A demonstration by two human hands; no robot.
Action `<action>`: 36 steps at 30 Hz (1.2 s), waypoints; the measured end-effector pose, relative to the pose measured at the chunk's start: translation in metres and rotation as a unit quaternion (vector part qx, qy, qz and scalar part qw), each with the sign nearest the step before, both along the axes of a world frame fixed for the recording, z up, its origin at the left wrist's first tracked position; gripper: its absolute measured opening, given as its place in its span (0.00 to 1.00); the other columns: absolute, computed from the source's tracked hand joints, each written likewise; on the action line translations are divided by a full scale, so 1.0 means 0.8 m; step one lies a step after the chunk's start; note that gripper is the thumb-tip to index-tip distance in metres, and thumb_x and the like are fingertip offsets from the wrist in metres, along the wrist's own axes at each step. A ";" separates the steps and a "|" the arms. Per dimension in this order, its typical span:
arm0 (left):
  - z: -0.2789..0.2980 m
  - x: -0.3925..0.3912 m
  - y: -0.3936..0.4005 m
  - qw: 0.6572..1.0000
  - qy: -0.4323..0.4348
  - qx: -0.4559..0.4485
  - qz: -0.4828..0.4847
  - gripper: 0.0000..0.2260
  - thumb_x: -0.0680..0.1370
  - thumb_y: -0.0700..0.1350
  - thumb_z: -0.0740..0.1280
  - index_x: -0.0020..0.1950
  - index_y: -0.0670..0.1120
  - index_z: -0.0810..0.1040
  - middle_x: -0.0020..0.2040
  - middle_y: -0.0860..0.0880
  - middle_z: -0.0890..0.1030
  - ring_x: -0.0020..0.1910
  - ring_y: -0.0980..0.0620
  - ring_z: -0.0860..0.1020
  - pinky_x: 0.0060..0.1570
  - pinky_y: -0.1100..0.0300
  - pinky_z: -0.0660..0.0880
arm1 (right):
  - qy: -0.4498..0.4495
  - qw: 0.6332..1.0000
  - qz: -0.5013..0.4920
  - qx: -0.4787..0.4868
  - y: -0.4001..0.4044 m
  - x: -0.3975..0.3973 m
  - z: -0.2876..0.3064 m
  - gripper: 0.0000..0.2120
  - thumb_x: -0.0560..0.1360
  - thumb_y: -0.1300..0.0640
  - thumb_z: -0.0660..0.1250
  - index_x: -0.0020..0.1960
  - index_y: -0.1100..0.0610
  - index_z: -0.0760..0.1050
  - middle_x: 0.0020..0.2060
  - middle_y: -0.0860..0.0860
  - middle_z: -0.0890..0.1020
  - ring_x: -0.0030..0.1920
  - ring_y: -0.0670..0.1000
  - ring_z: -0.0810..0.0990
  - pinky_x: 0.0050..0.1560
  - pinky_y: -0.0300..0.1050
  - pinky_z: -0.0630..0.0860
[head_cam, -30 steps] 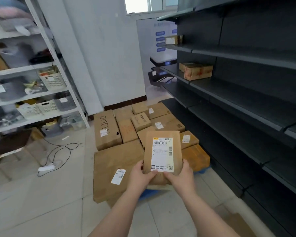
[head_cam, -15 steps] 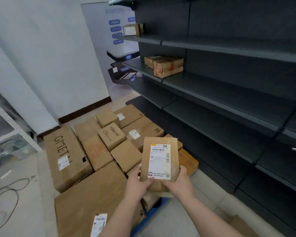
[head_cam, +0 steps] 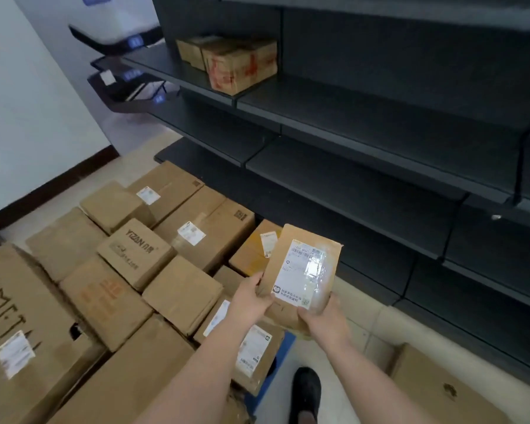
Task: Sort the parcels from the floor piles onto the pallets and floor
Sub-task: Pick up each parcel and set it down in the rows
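We pinch the flat parcel [head_cam: 302, 275] by its near bottom corners, left hand [head_cam: 250, 296] and right hand [head_cam: 325, 321] alike, its long axis tilting away above the right edge of the stacked boxes [head_cam: 178, 240] on the blue pallet [head_cam: 283, 347].

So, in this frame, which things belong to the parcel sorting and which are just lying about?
Part of the job:
- flat parcel, held by left hand and right hand
- stacked boxes
- blue pallet under them

Lying about:
- dark shelving
- two boxes on a shelf
- carton by the shelving
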State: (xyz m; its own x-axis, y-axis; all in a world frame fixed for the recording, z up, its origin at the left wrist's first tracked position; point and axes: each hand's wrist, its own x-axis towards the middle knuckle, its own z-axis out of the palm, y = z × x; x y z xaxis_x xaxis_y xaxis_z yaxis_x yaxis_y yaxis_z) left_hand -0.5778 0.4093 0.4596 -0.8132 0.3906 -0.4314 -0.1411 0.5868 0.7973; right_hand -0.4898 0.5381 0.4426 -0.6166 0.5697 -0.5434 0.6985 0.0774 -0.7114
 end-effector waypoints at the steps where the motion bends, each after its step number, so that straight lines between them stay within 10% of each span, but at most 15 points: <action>1: -0.018 -0.019 0.009 1.000 -0.007 -0.007 -0.001 0.19 0.75 0.38 0.66 0.65 0.50 0.73 0.57 0.52 0.80 0.53 0.54 0.78 0.52 0.59 0.76 | -0.010 1.000 -0.003 0.002 0.006 -0.016 -0.016 0.28 0.72 0.57 0.71 0.67 0.61 0.63 0.58 0.56 0.77 0.57 0.56 0.78 0.48 0.43 0.73; 11: -0.264 -0.156 0.076 0.990 -0.082 -0.096 -0.067 0.26 0.77 0.45 0.67 0.73 0.55 0.64 0.62 0.52 0.78 0.58 0.51 0.77 0.59 0.50 0.76 | -0.099 0.993 -0.057 -0.015 0.050 -0.129 -0.241 0.28 0.74 0.57 0.69 0.70 0.58 0.62 0.60 0.54 0.77 0.58 0.56 0.77 0.48 0.41 0.71; 16: -0.378 -0.168 0.072 0.979 -0.084 -0.154 -0.102 0.22 0.78 0.46 0.65 0.72 0.54 0.66 0.60 0.55 0.78 0.57 0.52 0.77 0.57 0.57 0.74 | -0.164 0.986 -0.026 -0.033 0.041 -0.140 -0.349 0.24 0.76 0.56 0.67 0.67 0.56 0.62 0.59 0.51 0.79 0.55 0.54 0.79 0.31 0.34 0.65; 20: -0.433 -0.155 0.044 0.957 -0.088 -0.249 -0.119 0.18 0.79 0.46 0.63 0.69 0.51 0.68 0.58 0.54 0.79 0.54 0.53 0.78 0.52 0.58 0.76 | -0.210 0.976 0.006 -0.061 0.017 -0.138 -0.405 0.24 0.76 0.56 0.66 0.68 0.55 0.60 0.59 0.51 0.79 0.55 0.53 0.79 0.41 0.40 0.70; 25: -0.443 -0.145 0.032 0.929 -0.066 -0.326 -0.159 0.21 0.78 0.43 0.63 0.71 0.52 0.65 0.58 0.52 0.79 0.55 0.52 0.78 0.53 0.56 0.76 | -0.256 0.960 0.048 -0.098 0.008 -0.143 -0.416 0.22 0.77 0.54 0.63 0.67 0.56 0.61 0.60 0.53 0.77 0.58 0.54 0.78 0.48 0.43 0.73; 30: -0.413 -0.134 0.029 0.930 -0.056 -0.319 -0.174 0.22 0.78 0.44 0.61 0.72 0.51 0.63 0.64 0.52 0.74 0.61 0.52 0.75 0.59 0.56 0.72 | -0.260 0.959 0.068 -0.085 0.015 -0.136 -0.389 0.22 0.76 0.54 0.62 0.68 0.57 0.61 0.60 0.53 0.76 0.48 0.52 0.76 0.34 0.41 0.69; 36: -0.301 -0.088 0.004 0.925 0.003 -0.318 -0.207 0.20 0.79 0.50 0.61 0.71 0.53 0.65 0.65 0.54 0.73 0.60 0.54 0.75 0.59 0.56 0.73 | -0.230 0.962 0.149 0.003 0.008 -0.084 -0.272 0.27 0.78 0.53 0.59 0.75 0.54 0.55 0.69 0.51 0.68 0.66 0.51 0.71 0.57 0.42 0.71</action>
State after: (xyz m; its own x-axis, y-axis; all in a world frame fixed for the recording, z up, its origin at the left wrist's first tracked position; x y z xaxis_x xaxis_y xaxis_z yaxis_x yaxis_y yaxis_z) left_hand -0.6484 0.4126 0.2186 -0.6533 0.3385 -0.6772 0.2047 0.9401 0.2725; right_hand -0.5568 0.5448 0.2250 -0.4476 0.4094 -0.7950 0.8856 0.3260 -0.3308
